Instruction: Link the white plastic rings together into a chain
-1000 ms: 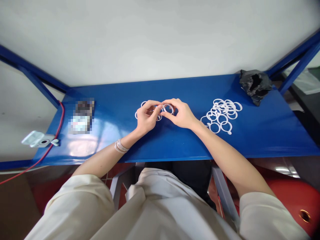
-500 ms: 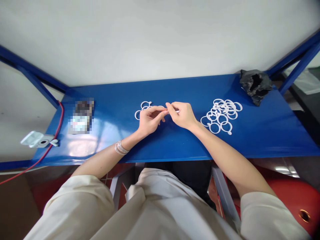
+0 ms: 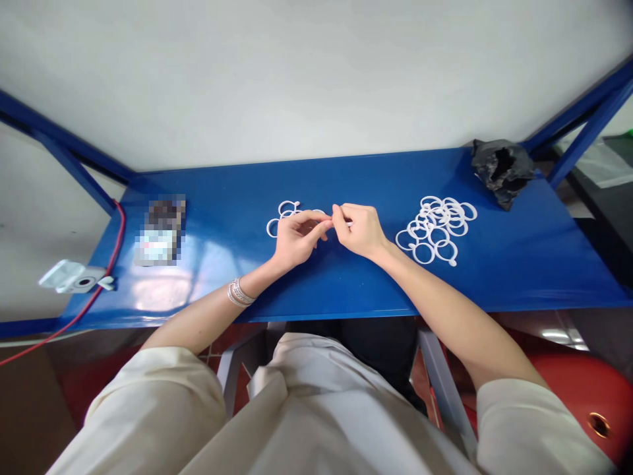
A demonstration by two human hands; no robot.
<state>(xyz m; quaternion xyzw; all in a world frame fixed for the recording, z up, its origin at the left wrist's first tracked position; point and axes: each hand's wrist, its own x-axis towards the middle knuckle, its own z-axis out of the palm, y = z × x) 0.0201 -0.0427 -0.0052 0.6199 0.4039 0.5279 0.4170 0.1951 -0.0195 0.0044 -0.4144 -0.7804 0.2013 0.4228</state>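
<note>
Over the middle of the blue table (image 3: 237, 188), my left hand (image 3: 297, 241) and my right hand (image 3: 361, 227) meet at the fingertips. Both pinch at what seems to be a white plastic ring, mostly hidden by the fingers; a white bit shows inside my right hand. Just behind my left hand lie a few white rings (image 3: 281, 214), partly covered by it. To the right of my right hand is a loose, overlapping pile of several thin white rings (image 3: 435, 227), some with a small round tab.
A crumpled black plastic bag (image 3: 502, 171) stands at the table's back right. On the left lie a blurred-out phone-like object (image 3: 161, 231), a small white open case (image 3: 74, 277) and a red cable (image 3: 119, 237). Blue frame bars (image 3: 74, 158) flank the table, with a white wall (image 3: 316, 79) behind.
Both hands stay almost in place, with only a slight shift of the right hand's fingers. The view has turned slightly; the rings and bag lie as before.
</note>
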